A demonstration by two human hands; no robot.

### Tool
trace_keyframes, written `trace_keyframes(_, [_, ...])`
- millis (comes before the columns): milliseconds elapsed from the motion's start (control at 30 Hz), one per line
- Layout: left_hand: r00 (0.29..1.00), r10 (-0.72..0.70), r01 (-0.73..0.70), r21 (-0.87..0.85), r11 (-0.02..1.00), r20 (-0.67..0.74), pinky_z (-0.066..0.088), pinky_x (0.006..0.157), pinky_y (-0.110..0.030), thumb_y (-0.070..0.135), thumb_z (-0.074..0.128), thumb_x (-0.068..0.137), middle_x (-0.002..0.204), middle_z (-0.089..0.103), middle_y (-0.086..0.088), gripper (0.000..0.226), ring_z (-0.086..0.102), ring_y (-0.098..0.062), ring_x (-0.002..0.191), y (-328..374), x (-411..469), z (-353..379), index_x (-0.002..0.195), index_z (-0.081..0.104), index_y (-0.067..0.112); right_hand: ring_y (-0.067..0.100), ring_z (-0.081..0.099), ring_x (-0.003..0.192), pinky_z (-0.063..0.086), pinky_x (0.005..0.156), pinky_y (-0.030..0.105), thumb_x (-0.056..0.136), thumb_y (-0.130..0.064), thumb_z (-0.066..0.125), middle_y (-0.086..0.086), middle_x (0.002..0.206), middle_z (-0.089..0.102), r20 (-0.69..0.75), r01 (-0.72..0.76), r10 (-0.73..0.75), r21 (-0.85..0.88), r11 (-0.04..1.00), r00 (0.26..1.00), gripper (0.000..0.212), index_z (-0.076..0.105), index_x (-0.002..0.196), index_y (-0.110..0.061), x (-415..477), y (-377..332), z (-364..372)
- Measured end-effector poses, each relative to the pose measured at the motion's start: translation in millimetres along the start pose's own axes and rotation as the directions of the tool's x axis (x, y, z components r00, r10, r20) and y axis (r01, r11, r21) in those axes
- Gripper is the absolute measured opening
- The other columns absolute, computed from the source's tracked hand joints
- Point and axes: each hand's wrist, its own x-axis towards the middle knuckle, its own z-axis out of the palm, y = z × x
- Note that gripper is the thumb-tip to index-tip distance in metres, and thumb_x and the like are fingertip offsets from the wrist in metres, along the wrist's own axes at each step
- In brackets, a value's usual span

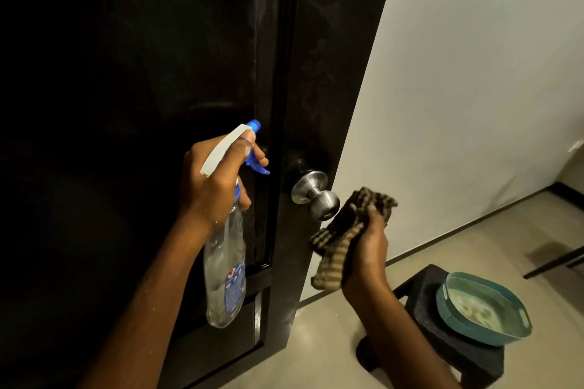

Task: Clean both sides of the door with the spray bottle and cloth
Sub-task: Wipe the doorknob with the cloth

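Head view. A dark door point(158, 73) fills the left and centre. Its free edge runs as a diagonal from the upper right down to the pale floor point(319, 341). A steel knob point(319, 196) projects just inside that edge.

The left hand point(211, 186) holds the spray bottle point(226, 262) with its fingers curled round the neck and the forefinger hooked over the blue trigger. The clear body hangs in front of the lower door panel and the nozzle faces the panel. The gloom hides how near the nozzle is to the door.

The right hand point(366, 249) grips the striped cloth point(335, 259), which is bunched in curled fingers just right of the knob and seemingly not touching it.

Beyond the door edge are a light wall point(474, 73) and open floor. A dark stool point(436, 338) stands at lower right, apart from the door edge, and bears a teal basin point(448, 313) of cloudy liquid.
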Motion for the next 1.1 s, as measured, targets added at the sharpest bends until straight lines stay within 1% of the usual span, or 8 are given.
trace_keyframes(133, [1.000, -0.010, 0.010, 0.000, 1.000, 0.009, 0.044, 0.040, -0.026, 0.038, 0.043, 0.094, 0.084, 0.073, -0.007, 0.040, 0.053, -0.024, 0.033, 1, -1, -2, 0.078, 0.066, 0.010, 0.028, 0.055, 0.120, 0.047, 0.102, 0.050, 0.091, -0.043, 0.052, 0.010, 0.125, 0.060, 0.540, 0.855, -0.676, -0.428, 0.292, 0.501, 0.034, 0.067, 0.113, -0.022, 23, 7, 16])
trace_keyframes(267, [1.000, -0.025, 0.025, -0.005, 1.000, 0.006, 0.042, 0.041, -0.025, 0.039, 0.044, 0.094, 0.083, 0.073, -0.008, 0.043, 0.052, -0.027, 0.032, 2, -1, -2, 0.078, 0.066, 0.007, 0.034, 0.056, 0.112, 0.050, 0.088, 0.050, 0.089, -0.052, 0.064, 0.011, 0.111, 0.068, 0.914, 0.731, -0.405, -0.259, -0.631, -0.026, 0.039, 0.075, 0.099, -0.016, 70, 24, 7])
trace_keyframes(367, [1.000, -0.026, 0.026, -0.010, 1.000, 0.007, 0.041, 0.039, -0.023, 0.039, 0.044, 0.094, 0.082, 0.073, -0.009, 0.045, 0.052, -0.025, 0.031, 2, -2, -1, 0.080, 0.066, 0.002, 0.031, 0.058, 0.101, 0.050, 0.074, 0.034, 0.091, -0.044, 0.061, 0.011, 0.105, 0.066, 0.743, 0.841, -0.660, -0.425, -0.335, 0.112, 0.036, 0.073, 0.096, -0.010, 64, 28, 19])
trace_keyframes(500, [0.999, -0.034, 0.035, -0.032, 0.999, 0.003, 0.042, 0.037, -0.023, 0.038, 0.044, 0.093, 0.083, 0.072, -0.010, 0.044, 0.052, -0.025, 0.031, 5, -4, 0, 0.080, 0.066, 0.002, 0.033, 0.066, 0.093, 0.059, 0.080, 0.047, 0.100, -0.030, 0.055, 0.010, 0.096, 0.067, -0.020, 0.240, -0.244, -0.111, 0.964, 0.970, 0.031, 0.068, 0.113, -0.005, 48, 16, 40])
trace_keyframes(667, [0.999, -0.051, 0.050, -0.042, 0.998, -0.010, 0.043, 0.037, -0.027, 0.039, 0.044, 0.093, 0.084, 0.072, -0.011, 0.044, 0.051, -0.029, 0.032, 7, -5, 1, 0.080, 0.065, 0.002, 0.001, 0.065, 0.083, 0.053, 0.069, 0.026, 0.101, -0.029, 0.052, 0.005, 0.101, 0.068, 0.086, 0.289, -0.278, -0.164, 0.943, 0.957, 0.023, 0.068, 0.102, -0.012, 31, -4, 32])
trace_keyframes(867, [0.998, -0.066, 0.066, -0.030, 0.997, -0.014, 0.043, 0.038, -0.025, 0.041, 0.045, 0.092, 0.085, 0.072, -0.012, 0.046, 0.051, -0.027, 0.032, 9, -6, 2, 0.080, 0.065, 0.001, 0.030, 0.055, 0.111, 0.048, 0.089, 0.048, 0.085, -0.055, 0.060, 0.005, 0.110, 0.067, 0.919, 0.720, -0.393, -0.260, -0.644, -0.020, 0.041, 0.076, 0.095, -0.019, 64, 20, 11])
trace_keyframes(1000, [0.998, -0.056, 0.056, -0.013, 0.998, -0.031, 0.043, 0.038, -0.026, 0.041, 0.044, 0.092, 0.085, 0.072, -0.010, 0.047, 0.052, -0.027, 0.032, 12, -7, 1, 0.080, 0.065, 0.001, 0.029, 0.056, 0.097, 0.049, 0.065, 0.033, 0.083, -0.046, 0.064, 0.010, 0.102, 0.066, 0.687, 0.818, -0.698, -0.511, -0.265, 0.203, 0.037, 0.073, 0.093, -0.011, 60, 29, 24])
trace_keyframes(1100, [0.998, -0.049, 0.049, -0.007, 0.999, -0.033, 0.044, 0.038, -0.025, 0.041, 0.043, 0.092, 0.084, 0.072, -0.010, 0.048, 0.052, -0.025, 0.032, 14, -10, 1, 0.081, 0.065, 0.000, 0.021, 0.063, 0.088, 0.059, 0.071, 0.042, 0.094, -0.028, 0.062, 0.004, 0.096, 0.067, 0.081, 0.640, -0.674, -0.411, 0.649, 0.735, 0.019, 0.069, 0.096, -0.010, 37, 26, 48])
